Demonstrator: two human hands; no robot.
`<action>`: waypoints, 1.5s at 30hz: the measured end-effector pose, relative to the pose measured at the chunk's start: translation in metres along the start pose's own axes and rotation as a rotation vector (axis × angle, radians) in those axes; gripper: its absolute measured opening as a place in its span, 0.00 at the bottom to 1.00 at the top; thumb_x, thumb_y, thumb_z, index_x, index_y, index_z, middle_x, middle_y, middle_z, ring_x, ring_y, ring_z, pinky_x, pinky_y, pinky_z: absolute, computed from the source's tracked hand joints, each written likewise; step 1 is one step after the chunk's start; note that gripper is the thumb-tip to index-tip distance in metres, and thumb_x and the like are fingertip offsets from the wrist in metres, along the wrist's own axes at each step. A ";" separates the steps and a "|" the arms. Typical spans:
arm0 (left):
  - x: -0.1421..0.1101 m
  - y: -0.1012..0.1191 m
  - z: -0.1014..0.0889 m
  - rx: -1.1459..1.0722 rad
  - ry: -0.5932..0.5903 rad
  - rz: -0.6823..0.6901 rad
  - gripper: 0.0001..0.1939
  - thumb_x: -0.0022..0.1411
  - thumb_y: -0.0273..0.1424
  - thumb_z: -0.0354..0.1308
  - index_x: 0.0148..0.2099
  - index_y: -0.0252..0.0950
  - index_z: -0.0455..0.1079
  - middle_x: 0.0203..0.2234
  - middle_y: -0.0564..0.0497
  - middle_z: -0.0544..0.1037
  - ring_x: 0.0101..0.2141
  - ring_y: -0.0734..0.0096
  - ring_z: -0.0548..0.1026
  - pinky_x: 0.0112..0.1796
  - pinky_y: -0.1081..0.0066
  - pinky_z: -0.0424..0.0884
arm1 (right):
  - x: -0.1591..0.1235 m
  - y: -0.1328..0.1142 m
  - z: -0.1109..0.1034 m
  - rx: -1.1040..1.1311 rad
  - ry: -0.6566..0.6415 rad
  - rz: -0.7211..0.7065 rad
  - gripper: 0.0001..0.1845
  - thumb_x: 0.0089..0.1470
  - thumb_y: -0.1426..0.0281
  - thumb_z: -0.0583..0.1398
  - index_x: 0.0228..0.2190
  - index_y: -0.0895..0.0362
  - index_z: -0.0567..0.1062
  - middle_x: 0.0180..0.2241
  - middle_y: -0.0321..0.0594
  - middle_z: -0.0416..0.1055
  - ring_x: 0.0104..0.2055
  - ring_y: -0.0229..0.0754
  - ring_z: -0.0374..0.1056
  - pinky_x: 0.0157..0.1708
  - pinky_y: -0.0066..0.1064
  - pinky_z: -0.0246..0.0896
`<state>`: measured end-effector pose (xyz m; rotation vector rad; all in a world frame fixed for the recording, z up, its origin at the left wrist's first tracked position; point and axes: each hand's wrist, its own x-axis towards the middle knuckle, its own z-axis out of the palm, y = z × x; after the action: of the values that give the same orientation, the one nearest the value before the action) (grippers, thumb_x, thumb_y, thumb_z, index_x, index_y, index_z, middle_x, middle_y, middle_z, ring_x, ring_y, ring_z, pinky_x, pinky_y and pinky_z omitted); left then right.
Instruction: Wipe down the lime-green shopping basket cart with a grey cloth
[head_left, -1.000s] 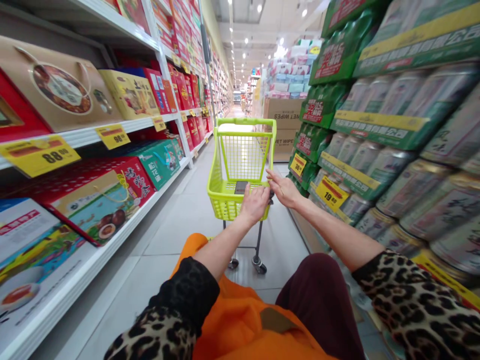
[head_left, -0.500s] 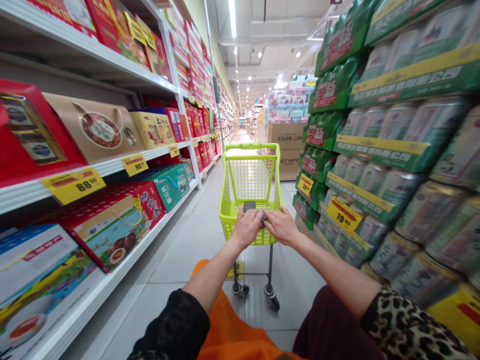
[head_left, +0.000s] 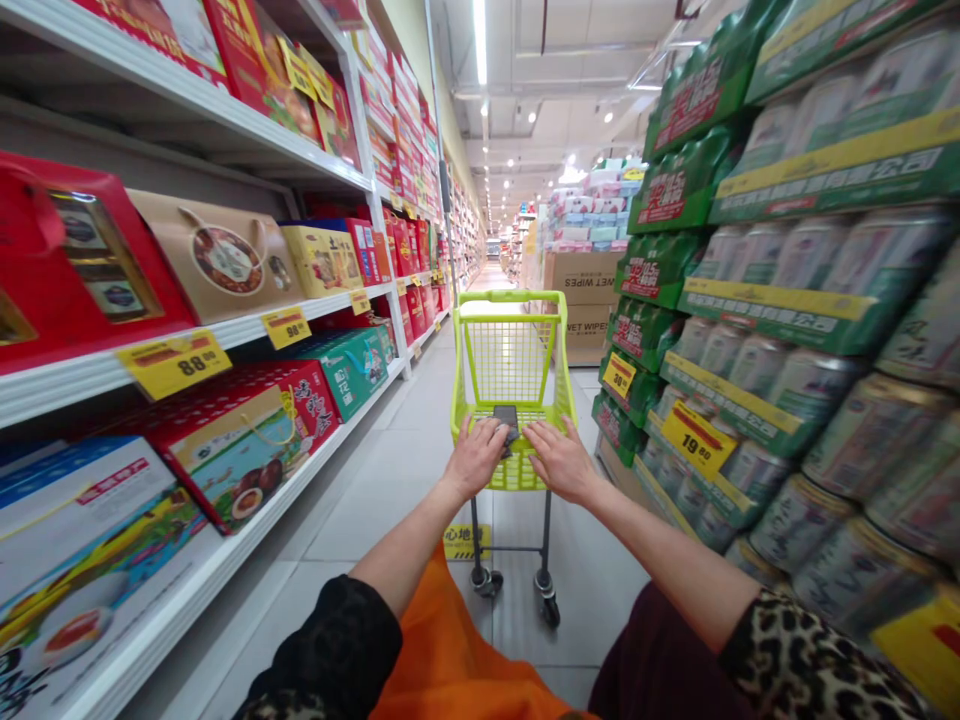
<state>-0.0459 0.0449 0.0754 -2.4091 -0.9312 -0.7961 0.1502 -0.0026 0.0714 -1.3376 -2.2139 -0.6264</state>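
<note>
A small lime-green shopping cart (head_left: pixel 512 350) stands in the aisle ahead of me on black legs with castors. My left hand (head_left: pixel 475 458) and my right hand (head_left: pixel 559 460) both rest on the near rim of the cart, fingers curled over it, side by side. A dark phone-like object (head_left: pixel 507 417) lies in the cart basket just beyond my fingertips. My sleeves are leopard print and an orange garment (head_left: pixel 465 660) hangs in front of me.
Shelves of red, tan and green gift boxes (head_left: pixel 225 260) with yellow price tags line the left. Stacked green trays of cans (head_left: pixel 787 300) wall the right. Cardboard boxes (head_left: pixel 581 300) marked wet wipes stand beyond the cart. A yellow floor sticker (head_left: pixel 461 540) lies under it.
My right hand came down from above the rim to rest on it beside my left hand. The cart and I have moved forward along the aisle, and my view has tilted up.
</note>
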 end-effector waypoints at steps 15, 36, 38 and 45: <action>-0.012 -0.006 0.001 -0.030 0.039 -0.072 0.15 0.61 0.26 0.46 0.49 0.38 0.64 0.47 0.44 0.71 0.51 0.64 0.66 0.55 0.51 0.53 | 0.004 -0.018 0.005 -0.042 0.017 0.014 0.24 0.54 0.68 0.51 0.51 0.65 0.65 0.53 0.51 0.62 0.55 0.51 0.57 0.57 0.49 0.41; -0.023 -0.053 -0.017 -0.040 -0.169 -0.116 0.16 0.60 0.28 0.48 0.50 0.45 0.62 0.48 0.48 0.70 0.51 0.65 0.65 0.55 0.43 0.43 | -0.007 0.007 -0.005 -0.004 0.001 0.079 0.22 0.51 0.72 0.51 0.48 0.61 0.67 0.47 0.49 0.68 0.50 0.48 0.61 0.56 0.47 0.39; -0.020 -0.052 -0.016 -0.043 -0.176 -0.129 0.16 0.60 0.28 0.48 0.50 0.45 0.62 0.48 0.48 0.70 0.51 0.64 0.65 0.55 0.43 0.43 | -0.009 0.006 -0.006 -0.004 0.020 0.098 0.21 0.51 0.71 0.50 0.48 0.62 0.68 0.47 0.49 0.68 0.50 0.49 0.61 0.55 0.47 0.40; -0.007 -0.030 -0.005 -0.064 -0.151 -0.181 0.16 0.61 0.26 0.45 0.50 0.41 0.62 0.48 0.46 0.69 0.52 0.62 0.64 0.55 0.44 0.45 | -0.015 0.007 -0.006 -0.023 0.033 0.129 0.23 0.50 0.70 0.51 0.48 0.65 0.68 0.49 0.52 0.67 0.52 0.50 0.60 0.55 0.45 0.43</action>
<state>-0.0733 0.0591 0.0796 -2.4938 -1.2141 -0.7244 0.1633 -0.0139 0.0682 -1.4583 -2.0808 -0.6228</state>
